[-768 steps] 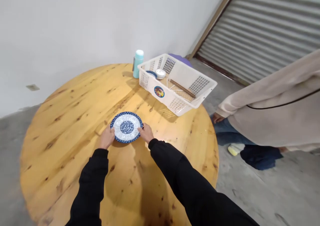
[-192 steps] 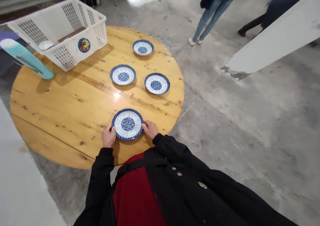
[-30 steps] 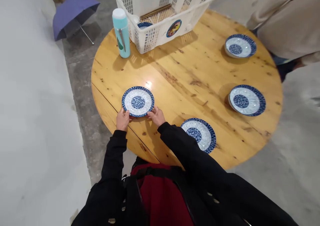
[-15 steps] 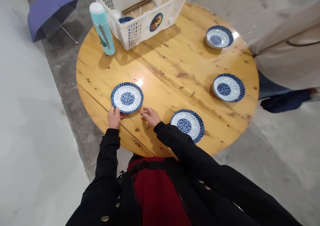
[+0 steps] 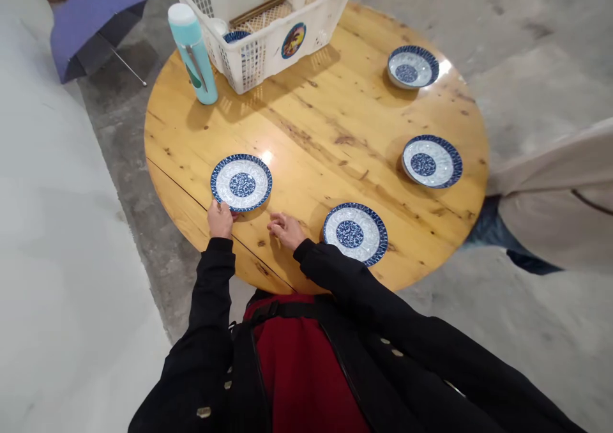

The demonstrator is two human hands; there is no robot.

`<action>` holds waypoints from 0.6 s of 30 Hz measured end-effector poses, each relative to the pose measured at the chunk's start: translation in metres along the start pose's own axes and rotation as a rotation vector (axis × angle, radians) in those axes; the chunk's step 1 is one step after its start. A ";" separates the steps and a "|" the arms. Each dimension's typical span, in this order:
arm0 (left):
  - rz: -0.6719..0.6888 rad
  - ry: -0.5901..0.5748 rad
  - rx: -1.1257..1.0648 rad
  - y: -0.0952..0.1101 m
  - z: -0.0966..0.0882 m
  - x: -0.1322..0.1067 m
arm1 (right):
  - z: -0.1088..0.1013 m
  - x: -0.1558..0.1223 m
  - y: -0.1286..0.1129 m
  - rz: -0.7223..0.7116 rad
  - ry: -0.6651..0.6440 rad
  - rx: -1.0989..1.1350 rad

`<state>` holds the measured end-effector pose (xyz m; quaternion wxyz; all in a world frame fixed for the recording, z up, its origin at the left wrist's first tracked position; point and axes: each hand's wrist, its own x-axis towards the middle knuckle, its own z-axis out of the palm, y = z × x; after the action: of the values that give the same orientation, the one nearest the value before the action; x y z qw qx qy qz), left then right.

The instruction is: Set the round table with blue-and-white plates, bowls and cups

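Note:
Several blue-and-white patterned plates lie on a round wooden table (image 5: 330, 126). The nearest-left plate (image 5: 241, 182) has my left hand (image 5: 219, 219) at its near rim, fingers curled and pinching the edge. My right hand (image 5: 286, 228) rests on the bare wood a little to the right of that plate, off it, fingers loosely bent and apart with nothing in them. A second plate (image 5: 355, 232) lies just right of my right forearm. Two more plates (image 5: 431, 160) (image 5: 412, 66) sit along the table's right side.
A white plastic basket (image 5: 311, 11) holding a small dish and chopsticks stands at the far edge, a teal bottle (image 5: 193, 53) beside it. A purple umbrella (image 5: 90, 27) lies on the concrete floor. A person in a beige coat (image 5: 560, 203) stands at the right.
My right hand has let go of the near-left plate and drawn back onto the wood. My left hand stays at its rim. The person in beige has shifted to the right and nearer.

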<state>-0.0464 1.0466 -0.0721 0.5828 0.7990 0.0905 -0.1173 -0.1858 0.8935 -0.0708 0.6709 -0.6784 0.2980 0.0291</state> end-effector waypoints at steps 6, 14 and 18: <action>-0.055 0.016 0.050 0.007 -0.004 -0.009 | 0.002 -0.020 -0.003 0.008 -0.015 0.080; -0.060 0.029 0.021 0.004 -0.005 -0.007 | 0.002 -0.033 -0.004 0.079 -0.027 0.138; -0.055 0.005 -0.010 0.000 -0.004 -0.004 | 0.002 -0.036 -0.001 0.090 -0.029 0.150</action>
<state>-0.0503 1.0504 -0.0694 0.5832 0.7935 0.1145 -0.1309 -0.2142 0.9086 -0.0539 0.7222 -0.6114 0.3201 0.0466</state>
